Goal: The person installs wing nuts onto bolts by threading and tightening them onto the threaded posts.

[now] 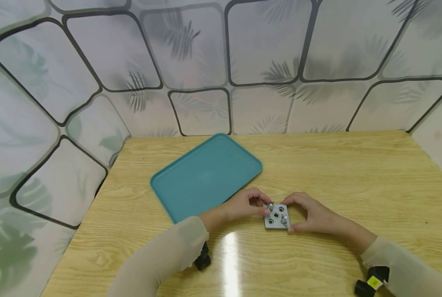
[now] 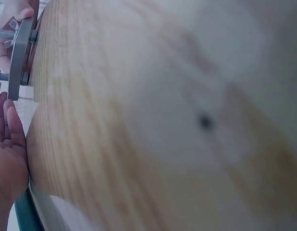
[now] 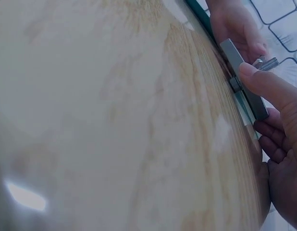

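Note:
A square grey metal plate (image 1: pixel 276 222) with several holes stands just over the table on bolt heads (image 2: pixel 33 36) that show under it in the left wrist view. Two bolts run up through it, and a wing nut (image 1: pixel 284 220) sits on the one near the right edge. My left hand (image 1: pixel 246 204) pinches the wing nut (image 1: pixel 270 206) on the bolt at the upper left corner with thumb and fingertips. With thumb and fingers spread along the plate's right side, my right hand (image 1: pixel 315 214) grips its edge.
A teal tray (image 1: pixel 202 177) lies on the wooden table (image 1: pixel 339 173), behind and left of the plate, with my left forearm close to its near edge. A patterned wall covering (image 1: pixel 202 111) rises behind the table's far edge. Black devices (image 1: pixel 369 282) are strapped at both wrists.

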